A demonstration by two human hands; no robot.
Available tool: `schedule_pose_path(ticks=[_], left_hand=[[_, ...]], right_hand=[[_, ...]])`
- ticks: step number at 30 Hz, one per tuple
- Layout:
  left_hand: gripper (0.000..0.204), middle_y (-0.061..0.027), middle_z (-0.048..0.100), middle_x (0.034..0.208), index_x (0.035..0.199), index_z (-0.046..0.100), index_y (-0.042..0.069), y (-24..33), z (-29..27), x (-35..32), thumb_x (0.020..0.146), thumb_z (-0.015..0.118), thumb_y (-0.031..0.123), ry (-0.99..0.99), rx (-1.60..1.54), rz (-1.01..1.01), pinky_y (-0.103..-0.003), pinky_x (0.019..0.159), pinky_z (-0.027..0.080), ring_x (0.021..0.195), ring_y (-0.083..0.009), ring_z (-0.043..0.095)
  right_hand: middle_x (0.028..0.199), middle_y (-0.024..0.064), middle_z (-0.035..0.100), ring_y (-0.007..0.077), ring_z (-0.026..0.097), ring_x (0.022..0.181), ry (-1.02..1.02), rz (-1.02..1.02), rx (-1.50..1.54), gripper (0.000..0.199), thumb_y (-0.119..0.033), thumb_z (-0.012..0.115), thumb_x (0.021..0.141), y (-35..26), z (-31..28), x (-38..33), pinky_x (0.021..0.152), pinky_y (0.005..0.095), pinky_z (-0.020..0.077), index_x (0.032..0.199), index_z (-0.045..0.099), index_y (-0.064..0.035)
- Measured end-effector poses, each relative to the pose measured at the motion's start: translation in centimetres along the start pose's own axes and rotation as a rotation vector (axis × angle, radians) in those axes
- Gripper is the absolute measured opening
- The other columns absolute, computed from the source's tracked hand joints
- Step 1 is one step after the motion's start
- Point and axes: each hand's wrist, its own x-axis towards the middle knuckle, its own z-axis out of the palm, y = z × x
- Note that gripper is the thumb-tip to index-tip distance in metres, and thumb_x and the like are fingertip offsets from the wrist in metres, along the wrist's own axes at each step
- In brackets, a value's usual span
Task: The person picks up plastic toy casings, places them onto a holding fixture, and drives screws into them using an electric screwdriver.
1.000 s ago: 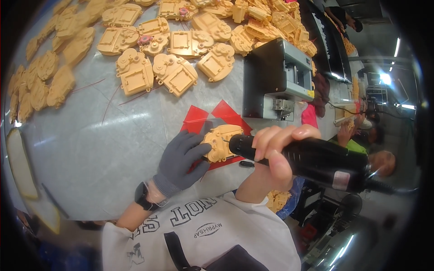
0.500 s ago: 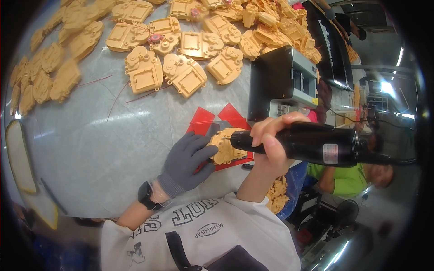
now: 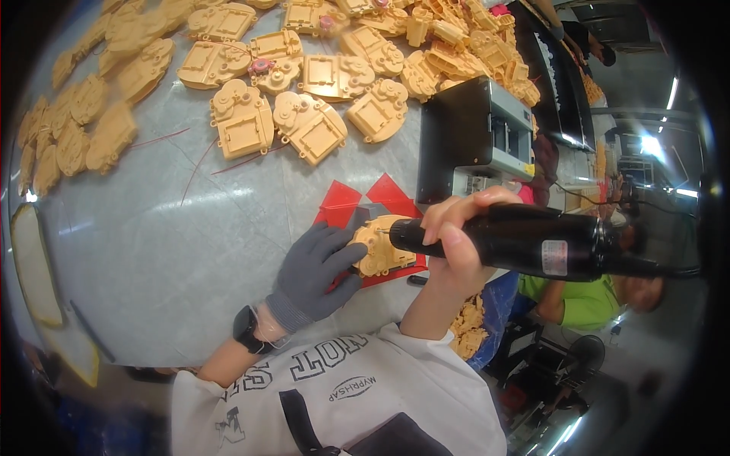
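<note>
In a grey glove, my left hand grips the left side of a yellow-orange plastic housing. The housing rests on a grey block among red panels. My bare right hand is wrapped round a black electric screwdriver, held nearly level with its cord trailing off to the right. Its bit points left onto the top of the housing; whether a screw sits under the tip is too small to tell.
Several similar housings lie across the far side of the grey table, piled higher at the far right. A black-and-grey boxy machine stands right of the red panels. Thin red wires lie at left. A person in a green shirt is at right.
Almost nothing differs. The screwdriver's tip has shifted very slightly to the right over the housing, while my left hand keeps its hold.
</note>
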Motion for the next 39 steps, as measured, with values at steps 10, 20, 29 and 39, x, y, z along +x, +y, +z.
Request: schedule_pose_path(ticks=[10,20,29,39], left_hand=[[0.041,-0.0143,0.053,0.1,0.101,0.054,0.003,-0.1,-0.1,-0.5,0.063,0.068,0.006,0.17,-0.043,0.02,-0.042,0.075,0.045,0.089,-0.0345,0.053],[0.029,-0.0097,0.056,0.096,0.088,0.06,0.008,0.5,-0.5,-0.9,0.062,0.072,0.007,0.224,0.09,-0.029,-0.044,0.086,0.042,0.093,-0.0319,0.052],[0.031,-0.0086,0.055,0.1,0.089,0.06,0.011,0.8,-0.5,-1.0,0.061,0.073,0.008,0.24,0.11,-0.064,-0.045,0.088,0.041,0.099,-0.0313,0.05],[0.029,-0.0077,0.055,0.101,0.088,0.06,0.011,0.5,-0.8,-1.0,0.062,0.072,0.007,0.19,0.119,-0.009,-0.044,0.087,0.042,0.098,-0.0308,0.05]], right_hand=[[0.063,0.0078,0.048,0.0174,0.049,0.05,-0.131,0.018,0.273,0.043,0.004,0.056,0.067,-1.8,-0.2,-0.7,0.053,0.0329,0.0449,0.104,0.036,-0.0032],[0.063,0.0075,0.048,0.0173,0.05,0.051,-0.226,0.084,0.38,0.042,0.003,0.058,0.067,-1.8,0.4,-1.3,0.051,0.0306,0.0439,0.102,0.037,-0.004],[0.06,0.0063,0.047,0.017,0.049,0.05,-0.223,0.119,0.381,0.041,0.003,0.059,0.066,-2.0,0.6,-1.4,0.049,0.0299,0.0432,0.1,0.038,-0.0041],[0.064,0.0075,0.048,0.0178,0.05,0.052,-0.289,0.104,0.399,0.042,0.005,0.056,0.067,-1.8,0.2,-1.1,0.052,0.0316,0.0445,0.103,0.036,-0.0041]])
